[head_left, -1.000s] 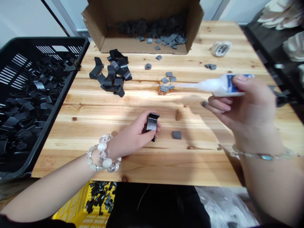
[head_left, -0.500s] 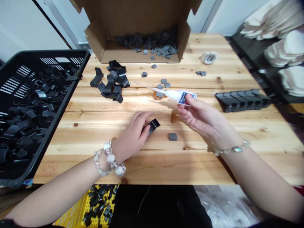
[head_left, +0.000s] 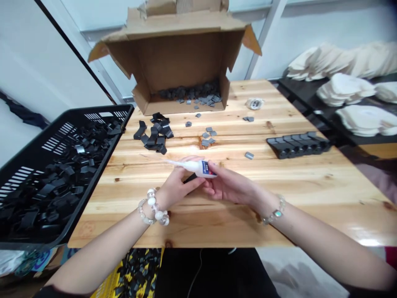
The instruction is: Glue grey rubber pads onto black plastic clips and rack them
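My left hand [head_left: 175,186] rests on the wooden table [head_left: 310,186], its fingers closed around a small black clip [head_left: 190,179] that is mostly hidden. My right hand [head_left: 231,187] meets it from the right and grips a white glue bottle [head_left: 195,166] with a blue and red label, its long nozzle pointing left over my left hand. A small grey pad [head_left: 249,155] lies on the table to the right, apart from both hands.
A black crate [head_left: 102,114] full of black clips stands at the left. An open cardboard box [head_left: 180,62] holds grey pads at the back. A pile of black clips [head_left: 154,133], loose grey pads [head_left: 207,135] and a black row of assembled clips [head_left: 297,145] lie on the table.
My right hand has come down and left with the glue bottle until it meets my left hand over the clip. The camera has tilted up and pulled back, showing more of the room.
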{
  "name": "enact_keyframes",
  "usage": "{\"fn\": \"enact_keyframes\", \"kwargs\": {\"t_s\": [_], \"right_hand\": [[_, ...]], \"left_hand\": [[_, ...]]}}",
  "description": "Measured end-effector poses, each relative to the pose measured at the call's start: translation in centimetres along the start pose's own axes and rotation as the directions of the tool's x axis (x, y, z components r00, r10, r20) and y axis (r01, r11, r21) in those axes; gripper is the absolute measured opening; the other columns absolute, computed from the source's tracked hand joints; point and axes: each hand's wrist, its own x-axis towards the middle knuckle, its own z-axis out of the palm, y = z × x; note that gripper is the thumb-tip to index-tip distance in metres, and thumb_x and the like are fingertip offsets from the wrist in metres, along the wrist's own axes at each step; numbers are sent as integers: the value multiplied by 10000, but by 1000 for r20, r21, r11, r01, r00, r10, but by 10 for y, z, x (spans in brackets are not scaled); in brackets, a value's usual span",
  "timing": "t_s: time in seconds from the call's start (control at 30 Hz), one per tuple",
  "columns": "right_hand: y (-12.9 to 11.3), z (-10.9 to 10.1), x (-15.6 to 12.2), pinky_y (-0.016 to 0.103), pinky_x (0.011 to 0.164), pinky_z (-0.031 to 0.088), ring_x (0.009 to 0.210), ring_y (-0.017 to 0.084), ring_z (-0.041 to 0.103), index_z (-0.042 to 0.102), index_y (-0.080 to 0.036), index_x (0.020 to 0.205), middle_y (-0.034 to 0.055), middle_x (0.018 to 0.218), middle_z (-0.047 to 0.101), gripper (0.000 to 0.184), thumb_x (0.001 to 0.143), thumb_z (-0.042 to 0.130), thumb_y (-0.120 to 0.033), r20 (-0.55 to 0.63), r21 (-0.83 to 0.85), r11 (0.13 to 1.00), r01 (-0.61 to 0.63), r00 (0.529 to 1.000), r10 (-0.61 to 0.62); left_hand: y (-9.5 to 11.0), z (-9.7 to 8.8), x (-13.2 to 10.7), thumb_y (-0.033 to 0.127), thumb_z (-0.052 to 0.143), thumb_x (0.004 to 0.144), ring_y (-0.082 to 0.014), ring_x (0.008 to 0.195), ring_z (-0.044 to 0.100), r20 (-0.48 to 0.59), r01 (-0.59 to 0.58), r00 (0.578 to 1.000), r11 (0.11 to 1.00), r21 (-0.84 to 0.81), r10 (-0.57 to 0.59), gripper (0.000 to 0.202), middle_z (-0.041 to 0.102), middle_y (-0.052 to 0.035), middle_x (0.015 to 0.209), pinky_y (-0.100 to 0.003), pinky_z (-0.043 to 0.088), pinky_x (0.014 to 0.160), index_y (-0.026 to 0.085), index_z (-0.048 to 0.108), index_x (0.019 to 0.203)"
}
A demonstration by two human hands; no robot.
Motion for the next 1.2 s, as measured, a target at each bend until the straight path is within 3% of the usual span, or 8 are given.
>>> {"fn": "enact_keyframes", "kwargs": {"t_s": [0.2, 0.33, 0.53, 0.77, 0.9, 0.97, 1.07, 1.2], "right_hand": [[-1, -1, 0, 157, 484, 377, 557, 59, 475, 584, -154, 843, -15, 694, 515, 421, 871, 530, -570, -85, -41, 994, 102, 991, -105], [0, 2, -1, 154, 466, 351, 568, 65, 473, 596, -143, 867, -4, 701, 522, 483, 827, 553, -623, -7, -21, 998, 54, 998, -54], [6, -1, 2, 184, 518, 370, 553, 69, 445, 569, -152, 835, -12, 682, 501, 521, 844, 481, -665, 41, 4, 999, 52, 998, -52], [9, 1, 4, 191, 518, 345, 512, 61, 399, 532, -166, 795, -34, 647, 463, 520, 846, 460, -678, 72, -8, 996, 86, 994, -85], [-4, 0, 0, 196, 516, 356, 510, 60, 389, 540, -171, 789, -35, 639, 457, 471, 859, 490, -634, -47, 43, 983, 180, 983, -178], [-19, -2, -6, 199, 517, 359, 531, 67, 412, 544, -186, 822, -36, 651, 470, 344, 861, 563, -528, -150, 83, 946, 312, 943, -298], [-44, -9, -20, 204, 497, 348, 513, 71, 399, 502, -191, 764, -50, 588, 435, 188, 826, 630, -315, -299, 110, 839, 533, 823, -483], [-70, -26, -35, 226, 443, 351, 440, 76, 325, 411, -197, 662, -64, 504, 371, 221, 785, 593, -225, -478, 74, 719, 691, 657, -582]], "left_hand": [[5, -1, -2, 350, 696, 803, -263, 1285, 430, 31, 31, 999, 999, -37, -30, 460, 548, -82, 1313, -458, 261, 1136, 234, 575, 1231], [12, -1, -2, 339, 661, 837, -241, 1251, 471, 39, 49, 998, 993, -110, -45, 359, 589, -87, 1253, -416, 299, 1123, 217, 610, 1171], [9, 2, -3, 372, 620, 863, -201, 972, 645, 12, 131, 991, 960, -248, -132, 292, 681, -97, 1007, -366, 495, 910, 144, 567, 1038], [11, 6, -7, 363, 618, 856, -128, 751, 589, -113, 135, 980, 962, -238, -166, 204, 632, -22, 816, -272, 484, 731, 167, 564, 838], [17, 4, -8, 357, 566, 880, -153, 891, 618, -139, 107, 979, 957, -270, -149, 215, 630, -45, 930, -306, 492, 826, 186, 470, 792], [19, 0, -7, 352, 492, 905, -165, 912, 634, -149, 109, 978, 964, -242, -148, 229, 621, -74, 1013, -329, 508, 812, 200, 381, 776], [18, -10, -5, 276, 456, 888, -120, 715, 589, -113, 136, 983, 988, -71, -143, 215, 585, -37, 880, -267, 478, 646, 211, 315, 740], [17, -19, -7, 183, 496, 836, -117, 650, 483, -66, 153, 987, 982, 116, -146, 41, 504, 26, 731, -258, 400, 644, 202, 460, 841]]}}
